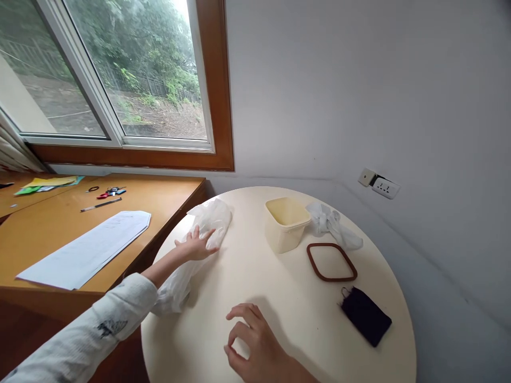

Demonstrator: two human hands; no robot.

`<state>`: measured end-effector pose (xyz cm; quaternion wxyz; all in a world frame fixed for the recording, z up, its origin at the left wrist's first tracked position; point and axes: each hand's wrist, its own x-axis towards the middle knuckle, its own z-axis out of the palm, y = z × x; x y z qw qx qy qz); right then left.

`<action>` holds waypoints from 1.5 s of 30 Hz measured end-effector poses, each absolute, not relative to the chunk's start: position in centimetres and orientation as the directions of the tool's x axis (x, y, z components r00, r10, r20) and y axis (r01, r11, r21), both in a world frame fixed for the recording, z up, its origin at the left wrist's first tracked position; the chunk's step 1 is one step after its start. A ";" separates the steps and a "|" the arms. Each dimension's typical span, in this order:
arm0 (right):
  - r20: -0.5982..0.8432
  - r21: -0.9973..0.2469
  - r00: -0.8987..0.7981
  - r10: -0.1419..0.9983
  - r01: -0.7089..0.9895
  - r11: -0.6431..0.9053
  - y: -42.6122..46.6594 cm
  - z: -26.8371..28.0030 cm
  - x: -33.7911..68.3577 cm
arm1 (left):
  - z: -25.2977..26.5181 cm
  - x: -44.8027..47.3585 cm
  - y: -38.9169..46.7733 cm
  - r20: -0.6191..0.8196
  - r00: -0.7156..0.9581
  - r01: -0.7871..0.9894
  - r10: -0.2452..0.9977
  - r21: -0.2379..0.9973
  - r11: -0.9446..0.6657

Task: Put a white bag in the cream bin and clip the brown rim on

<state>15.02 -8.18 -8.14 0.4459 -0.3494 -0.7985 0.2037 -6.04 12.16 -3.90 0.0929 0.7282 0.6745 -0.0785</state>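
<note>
My left hand (196, 246) is open, its fingers spread over a crumpled white plastic bag (215, 213) at the left side of the round table. The bag runs on under my forearm, and its lower part bulges near the table's edge. Close to the front, my right hand (259, 343) hovers over the tabletop (223, 287). Its thumb and index fingertips curl together into a ring, with nothing visible in it. Beyond my right hand stands a cream plastic container (285, 236), upright and without a lid.
Right of the container lie a knotted translucent plastic bag (333, 226), a brown rounded-square frame (331, 279) and a dark cloth pouch (367, 316). A wooden desk (159, 194) on the left carries paper sheets (91, 247), a pen (101, 205) and small items. A wall borders the table's far side.
</note>
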 end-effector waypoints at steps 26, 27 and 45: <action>0.566 -0.699 -0.213 0.796 0.389 0.600 -7.5 -6.2 18.0 | 5.8 0.7 5.7 0.456 0.285 0.808 0.843 0.358 -0.467; 0.558 -0.711 -0.182 0.809 0.399 0.580 -7.3 -6.0 18.7 | 5.4 1.7 5.1 0.455 0.276 0.782 0.847 0.407 -0.473; 0.483 -0.789 0.057 0.874 0.462 0.406 -6.3 -7.1 22.6 | 0.8 10.9 7.3 0.302 0.459 0.617 0.835 0.567 -0.545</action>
